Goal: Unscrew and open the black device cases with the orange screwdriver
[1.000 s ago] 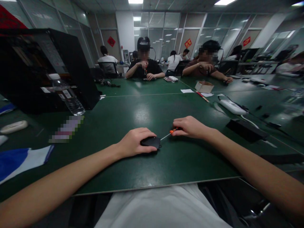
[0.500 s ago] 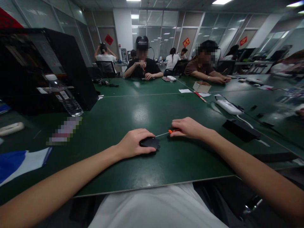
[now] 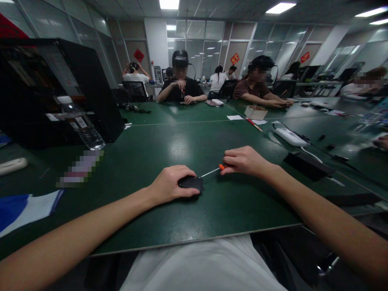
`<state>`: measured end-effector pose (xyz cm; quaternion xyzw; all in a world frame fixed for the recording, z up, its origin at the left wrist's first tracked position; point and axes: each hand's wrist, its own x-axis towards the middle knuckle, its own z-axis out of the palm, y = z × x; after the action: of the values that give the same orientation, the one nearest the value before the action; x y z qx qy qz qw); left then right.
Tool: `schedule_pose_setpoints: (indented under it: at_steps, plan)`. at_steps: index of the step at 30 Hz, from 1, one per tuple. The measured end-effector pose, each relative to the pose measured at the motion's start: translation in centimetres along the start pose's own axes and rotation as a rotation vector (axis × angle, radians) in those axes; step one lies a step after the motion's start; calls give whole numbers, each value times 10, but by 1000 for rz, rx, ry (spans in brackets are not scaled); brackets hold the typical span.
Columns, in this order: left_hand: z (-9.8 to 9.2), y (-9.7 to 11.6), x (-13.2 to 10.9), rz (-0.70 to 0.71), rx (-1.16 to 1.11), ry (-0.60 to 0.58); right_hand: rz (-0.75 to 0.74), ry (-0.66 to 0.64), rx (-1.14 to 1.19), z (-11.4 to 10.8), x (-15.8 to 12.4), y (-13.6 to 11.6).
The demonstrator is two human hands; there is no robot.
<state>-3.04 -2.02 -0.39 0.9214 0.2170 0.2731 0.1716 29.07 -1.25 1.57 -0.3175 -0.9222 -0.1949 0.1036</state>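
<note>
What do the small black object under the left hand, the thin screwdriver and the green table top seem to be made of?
The small black rounded object is probably matte plastic: it looks dull, with no glint. The thin screwdriver with orange handle has a bright shaft that looks like polished metal; the handle is likely plastic. The dark green table top looks like smooth, semi-gloss board, perhaps laminate: ceiling lights reflect softly in it.

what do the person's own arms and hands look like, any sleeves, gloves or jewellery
Both forearms are bare along their whole visible length, with no sleeves or cuffs in view. The left hand and right hand wear no gloves, and no watch, band or ring shows on either. A white shirt covers the torso at the bottom edge.
</note>
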Motion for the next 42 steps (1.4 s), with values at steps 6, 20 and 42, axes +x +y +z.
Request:
schedule_pose_setpoints:
  at_steps: [6, 20, 42]
  plan:
    - [1, -2, 0, 34, 13, -23, 4, 11, 14, 1, 0, -1]
    - [1, -3, 0, 65, 13, -34, -108, 135, -95, 2, -4, 5]
    - [1, -3, -1, 78, -2, -30, -148, 207, -71, 4, 0, -1]
